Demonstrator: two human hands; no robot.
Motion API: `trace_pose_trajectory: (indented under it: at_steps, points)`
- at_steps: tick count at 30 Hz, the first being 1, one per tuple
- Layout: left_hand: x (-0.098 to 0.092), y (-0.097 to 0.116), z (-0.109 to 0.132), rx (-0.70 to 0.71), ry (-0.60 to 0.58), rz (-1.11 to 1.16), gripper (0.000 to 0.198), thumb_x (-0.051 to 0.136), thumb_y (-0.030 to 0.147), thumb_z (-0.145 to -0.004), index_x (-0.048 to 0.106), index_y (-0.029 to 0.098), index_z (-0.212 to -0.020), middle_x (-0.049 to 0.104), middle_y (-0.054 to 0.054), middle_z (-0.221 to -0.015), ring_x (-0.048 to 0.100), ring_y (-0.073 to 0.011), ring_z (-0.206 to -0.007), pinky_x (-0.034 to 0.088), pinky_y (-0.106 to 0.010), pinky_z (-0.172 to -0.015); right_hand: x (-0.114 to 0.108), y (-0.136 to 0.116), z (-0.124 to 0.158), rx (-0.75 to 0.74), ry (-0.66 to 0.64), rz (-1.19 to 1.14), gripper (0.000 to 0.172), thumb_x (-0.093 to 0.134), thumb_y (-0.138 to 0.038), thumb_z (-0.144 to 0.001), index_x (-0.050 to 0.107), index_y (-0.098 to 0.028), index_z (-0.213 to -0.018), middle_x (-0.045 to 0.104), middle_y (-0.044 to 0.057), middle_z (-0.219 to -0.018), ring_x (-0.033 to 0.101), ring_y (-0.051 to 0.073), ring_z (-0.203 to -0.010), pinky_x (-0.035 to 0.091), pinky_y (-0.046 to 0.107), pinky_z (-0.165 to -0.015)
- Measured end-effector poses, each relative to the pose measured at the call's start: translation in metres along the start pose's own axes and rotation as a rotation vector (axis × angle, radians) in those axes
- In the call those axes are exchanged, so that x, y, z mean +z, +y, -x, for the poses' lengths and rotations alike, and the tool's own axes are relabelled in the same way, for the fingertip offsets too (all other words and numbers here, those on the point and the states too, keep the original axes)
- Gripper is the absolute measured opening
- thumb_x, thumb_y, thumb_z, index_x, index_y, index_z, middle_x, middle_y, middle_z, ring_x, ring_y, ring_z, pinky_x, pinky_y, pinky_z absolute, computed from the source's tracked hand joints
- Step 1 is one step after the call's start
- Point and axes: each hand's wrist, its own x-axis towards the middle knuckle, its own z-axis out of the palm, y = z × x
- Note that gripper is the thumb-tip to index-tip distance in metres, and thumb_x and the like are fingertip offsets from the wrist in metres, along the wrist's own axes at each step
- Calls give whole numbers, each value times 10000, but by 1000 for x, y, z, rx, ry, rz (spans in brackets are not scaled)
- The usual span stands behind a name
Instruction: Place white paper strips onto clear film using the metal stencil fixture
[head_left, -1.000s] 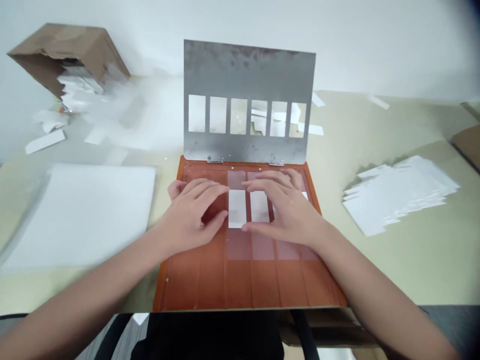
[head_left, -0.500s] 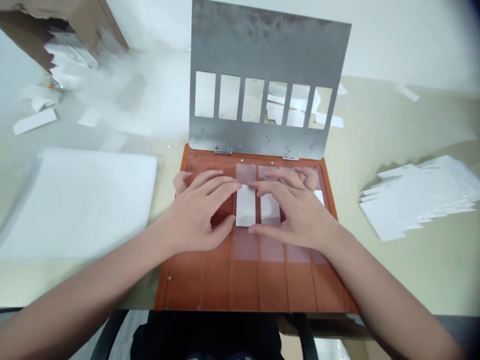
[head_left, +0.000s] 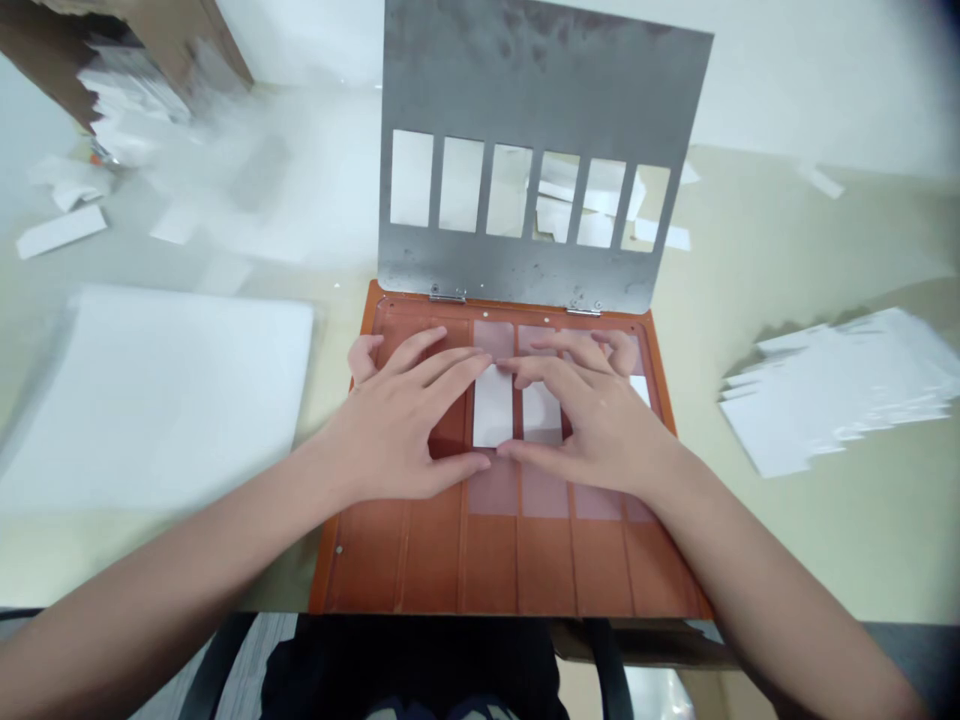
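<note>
An orange board [head_left: 431, 565] with parallel grooved lanes lies before me, its hinged metal plate [head_left: 544, 80] raised at the back. Translucent strips [head_left: 493, 492] lie in several lanes. On one strip rests a white card [head_left: 493, 405]. My left hand [head_left: 401, 420] is spread, fingertips by the card's top edge and thumb just below its bottom edge. From the right, my right hand [head_left: 604, 420] reaches the same card with index finger and thumb near its right corners, other fingers spread. Beneath that hand a second white card [head_left: 541, 415] is partly covered.
A stack of white sheets [head_left: 172, 390] lies left of the board. Fanned white cards [head_left: 840, 385] lie to the right. At the back left stands a cardboard box [head_left: 184, 40] with white pieces spilling out. Loose white scraps lie behind the metal plate.
My left thumb has moved right, to below the card's bottom edge, and the left fingertips have slid right along its top. My right hand is nearly unchanged. The view has shifted slightly.
</note>
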Motion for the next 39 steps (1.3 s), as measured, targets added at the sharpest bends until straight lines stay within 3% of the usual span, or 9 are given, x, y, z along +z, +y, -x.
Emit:
trace_pose_trajectory:
  at_steps: [39]
  points:
    - [-2, 2, 1, -21, -20, -61, 799, 630, 621, -825, 448, 204, -1482, 581, -139, -1452, 395, -457, -1415, 142, -660, -1120, -1, -1, 0, -8, 8, -9, 416, 704, -492, -850, 511, -248, -1127, 740, 40, -1142, 549, 355, -1276, 234, 565, -1068]
